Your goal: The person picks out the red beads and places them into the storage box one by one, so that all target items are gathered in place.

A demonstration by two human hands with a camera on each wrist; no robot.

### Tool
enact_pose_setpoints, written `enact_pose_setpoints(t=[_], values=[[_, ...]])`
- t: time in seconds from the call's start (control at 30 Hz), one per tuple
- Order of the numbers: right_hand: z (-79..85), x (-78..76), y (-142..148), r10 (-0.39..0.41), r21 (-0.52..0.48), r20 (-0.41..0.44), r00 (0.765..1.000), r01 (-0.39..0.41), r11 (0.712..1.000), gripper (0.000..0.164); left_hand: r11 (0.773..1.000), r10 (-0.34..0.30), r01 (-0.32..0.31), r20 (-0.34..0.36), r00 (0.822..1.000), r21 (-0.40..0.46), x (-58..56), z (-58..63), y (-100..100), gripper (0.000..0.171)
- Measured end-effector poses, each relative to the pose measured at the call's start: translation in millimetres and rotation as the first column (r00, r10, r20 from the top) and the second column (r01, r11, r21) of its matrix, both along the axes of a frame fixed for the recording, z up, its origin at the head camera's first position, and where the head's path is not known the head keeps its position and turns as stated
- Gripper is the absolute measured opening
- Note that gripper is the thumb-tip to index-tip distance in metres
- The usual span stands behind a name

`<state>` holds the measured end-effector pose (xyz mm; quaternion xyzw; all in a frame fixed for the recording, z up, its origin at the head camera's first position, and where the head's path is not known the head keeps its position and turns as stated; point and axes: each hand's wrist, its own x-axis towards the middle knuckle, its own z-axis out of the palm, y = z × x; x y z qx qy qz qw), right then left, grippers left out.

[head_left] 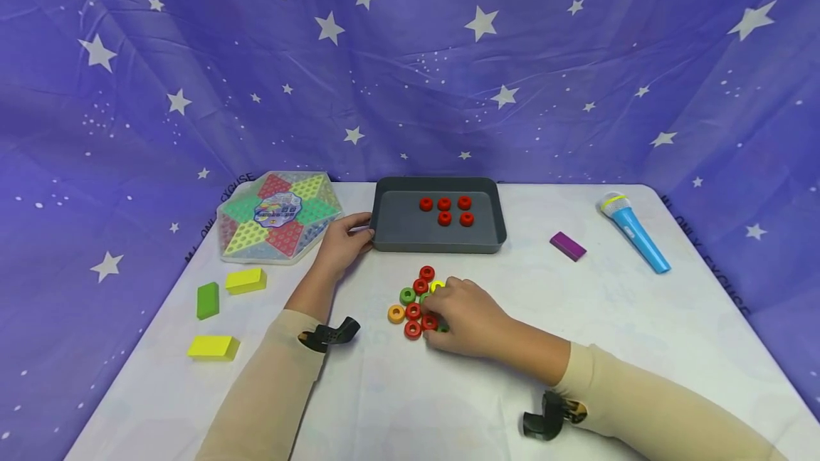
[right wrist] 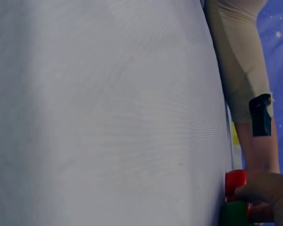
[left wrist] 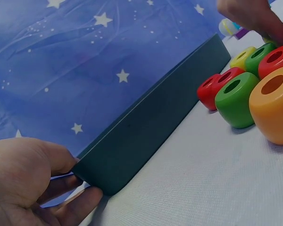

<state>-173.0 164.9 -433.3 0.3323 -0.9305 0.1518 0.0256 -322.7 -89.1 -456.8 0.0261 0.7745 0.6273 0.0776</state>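
In the head view my left hand (head_left: 341, 249) touches the left side of a dark grey tray (head_left: 400, 233) near its front corner. The left wrist view shows the fingers against the tray's corner (left wrist: 141, 122). On the tray lie several red rings (head_left: 444, 203). My right hand (head_left: 470, 319) reaches with bent fingers over a loose cluster of thick rings in front of the tray. There, a red ring (head_left: 429, 322) lies by the fingertips, and a green ring (right wrist: 235, 213) is partly hidden. An orange ring (head_left: 396, 314) sits at the cluster's left.
A star-shaped game board (head_left: 278, 215) lies left of the tray. Nearer are a green block (head_left: 208, 301) and two yellow blocks (head_left: 246, 281). On the right are a purple block (head_left: 567, 246) and a blue toy microphone (head_left: 640, 237). A starry curtain (head_left: 410, 55) hangs behind.
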Motion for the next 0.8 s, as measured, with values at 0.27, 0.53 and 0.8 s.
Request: enact_pose_setpoints(t=[0.27,0.53,0.8], values=[[43.3,-27.4,11.9,-0.051,-0.114,0.078,0.996,0.059,0.992,0.023,1.000,0.007,-0.007,-0.003,1.000,-0.012,-0.7,-0.5,1.2,0.043],[65.4,-93.5,19.8,-0.122,-0.115,0.034,0.992,0.125,0.985,0.022,1.000,0.006,-0.006,-0.003,1.000,-0.026,0.9,-1.4,1.3,0.042],[51.2,-144.2,11.4,-0.206,0.002,0.040,0.978,0.206,0.978,0.033,1.000,0.012,-0.012,-0.002,1.000,-0.028,1.5,-1.6,0.3,0.041]])
